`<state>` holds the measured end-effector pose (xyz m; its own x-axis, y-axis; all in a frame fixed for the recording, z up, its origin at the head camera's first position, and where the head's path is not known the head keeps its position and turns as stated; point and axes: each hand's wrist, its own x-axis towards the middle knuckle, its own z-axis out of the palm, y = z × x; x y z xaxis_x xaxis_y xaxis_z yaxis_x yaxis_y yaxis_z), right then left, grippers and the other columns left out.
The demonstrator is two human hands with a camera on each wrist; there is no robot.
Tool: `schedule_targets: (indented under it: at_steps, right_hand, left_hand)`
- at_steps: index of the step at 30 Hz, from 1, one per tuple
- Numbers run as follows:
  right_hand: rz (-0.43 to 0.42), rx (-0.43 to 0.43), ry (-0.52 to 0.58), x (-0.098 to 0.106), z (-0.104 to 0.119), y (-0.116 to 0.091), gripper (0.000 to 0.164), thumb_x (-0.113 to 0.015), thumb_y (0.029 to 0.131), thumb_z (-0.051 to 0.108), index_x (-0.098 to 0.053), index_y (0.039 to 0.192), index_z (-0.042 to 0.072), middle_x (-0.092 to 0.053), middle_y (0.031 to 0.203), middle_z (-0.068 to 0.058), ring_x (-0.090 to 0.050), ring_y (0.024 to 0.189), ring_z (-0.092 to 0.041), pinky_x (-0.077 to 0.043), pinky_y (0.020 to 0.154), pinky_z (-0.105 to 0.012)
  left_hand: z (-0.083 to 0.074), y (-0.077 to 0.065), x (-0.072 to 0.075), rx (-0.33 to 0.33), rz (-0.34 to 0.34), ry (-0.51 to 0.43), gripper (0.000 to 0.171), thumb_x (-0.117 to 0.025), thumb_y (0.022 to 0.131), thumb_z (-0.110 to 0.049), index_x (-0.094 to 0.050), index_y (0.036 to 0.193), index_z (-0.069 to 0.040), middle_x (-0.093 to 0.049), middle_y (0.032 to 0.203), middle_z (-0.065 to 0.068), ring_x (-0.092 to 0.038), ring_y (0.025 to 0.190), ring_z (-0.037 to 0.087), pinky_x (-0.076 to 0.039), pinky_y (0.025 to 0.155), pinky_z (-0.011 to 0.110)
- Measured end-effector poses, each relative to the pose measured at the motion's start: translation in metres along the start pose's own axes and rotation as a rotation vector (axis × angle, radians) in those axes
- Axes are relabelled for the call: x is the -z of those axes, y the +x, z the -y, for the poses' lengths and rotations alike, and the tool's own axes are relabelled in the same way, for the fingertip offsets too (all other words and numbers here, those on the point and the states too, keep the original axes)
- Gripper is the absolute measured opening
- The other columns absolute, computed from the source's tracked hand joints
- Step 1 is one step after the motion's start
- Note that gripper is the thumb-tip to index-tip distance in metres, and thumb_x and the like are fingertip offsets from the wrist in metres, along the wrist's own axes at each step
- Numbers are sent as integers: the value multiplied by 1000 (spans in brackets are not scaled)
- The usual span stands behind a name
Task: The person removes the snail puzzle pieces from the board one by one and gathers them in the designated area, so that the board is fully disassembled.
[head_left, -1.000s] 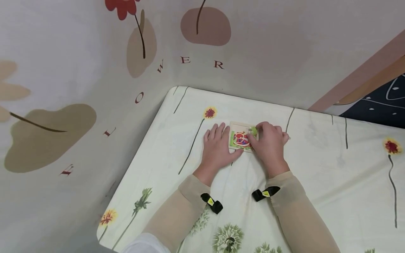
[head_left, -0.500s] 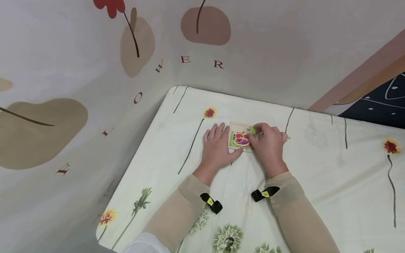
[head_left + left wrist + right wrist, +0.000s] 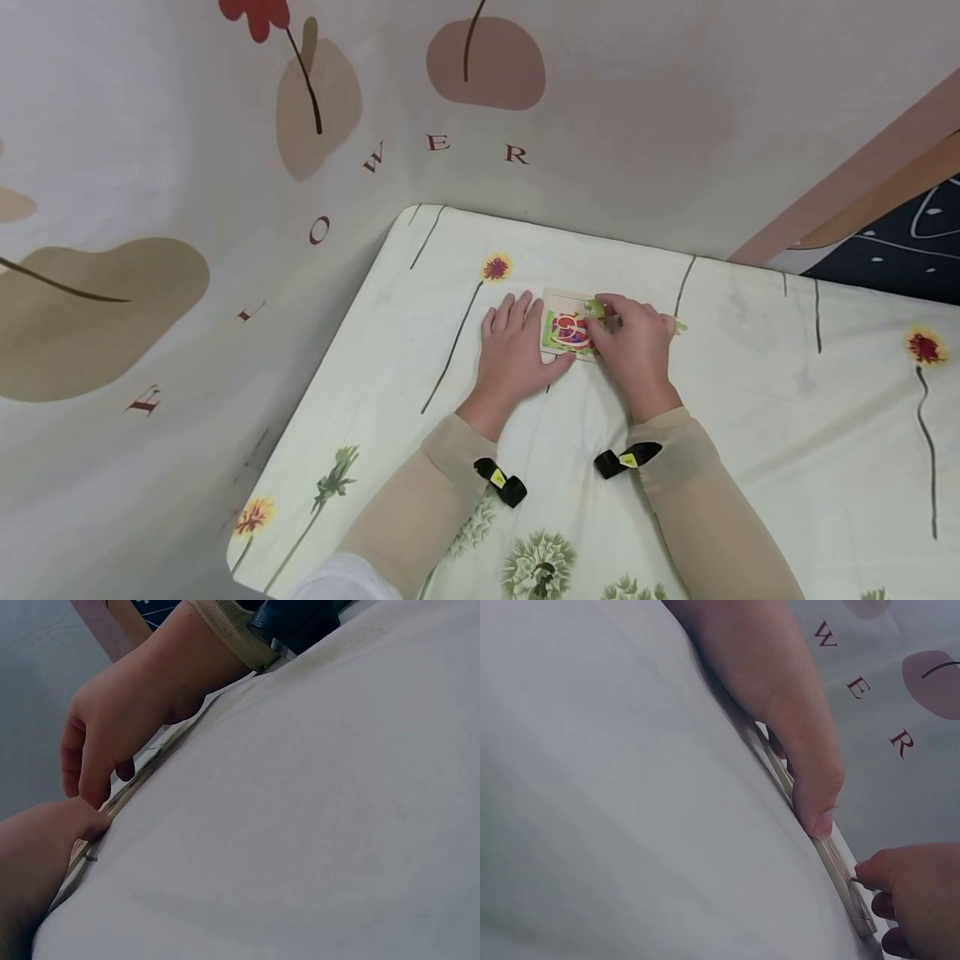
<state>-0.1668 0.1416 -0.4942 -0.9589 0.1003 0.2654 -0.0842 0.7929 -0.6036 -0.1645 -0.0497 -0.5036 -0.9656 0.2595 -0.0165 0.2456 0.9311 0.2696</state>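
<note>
A small wooden picture puzzle (image 3: 567, 327) in a pale frame lies flat on the bed-like surface, showing a red creature on green. My left hand (image 3: 513, 346) rests flat along its left side, fingers straight, with the thumb (image 3: 91, 825) on the near edge of the frame. Over the right side, my right hand (image 3: 636, 346) pinches a green puzzle piece (image 3: 596, 311) between thumb and index finger, at the upper right corner. In the right wrist view, a thin edge shows at these fingertips (image 3: 864, 871). The hand hides the frame's right part.
A small green piece (image 3: 680, 326) pokes out just right of my right hand. The pale cloth (image 3: 787, 433) has printed flowers and slight creases. Behind and to the left stand walls (image 3: 630, 167) covered with printed fabric and letters.
My right hand has shifted slightly left over the puzzle, and more of the green piece beyond its outer fingers shows. My left hand stays in place.
</note>
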Motion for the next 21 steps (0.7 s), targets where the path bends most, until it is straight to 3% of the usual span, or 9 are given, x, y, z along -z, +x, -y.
schedule_targets:
  at_steps: [7, 14, 21]
  right_hand:
    - [12, 23, -14, 1, -2, -1, 29, -85, 92, 23, -82, 118, 10, -79, 111, -11, -67, 104, -35, -34, 93, -60]
    - [-19, 69, 40, -3, -4, -3, 36, -88, 88, 24, -82, 120, 10, -81, 109, -9, -63, 97, -34, -32, 88, -60]
    - [-35, 73, 65, -2, -10, -6, 35, -89, 87, 19, -82, 120, 8, -80, 109, -11, -64, 98, -34, -33, 92, -59]
  left_hand:
    - [-1, 0, -1, -7, -11, 2, 99, -61, 91, -75, -37, 166, -13, -29, 173, 8, -17, 161, 31, -14, 127, 54]
    - [0, -1, -1, -2, -4, -1, 100, -60, 92, -75, -36, 167, -14, -28, 173, 8, -16, 161, 31, -13, 127, 55]
    - [1, 0, -3, -5, -8, -1, 100, -61, 92, -75, -36, 167, -13, -28, 173, 8, -17, 161, 31, -14, 127, 55]
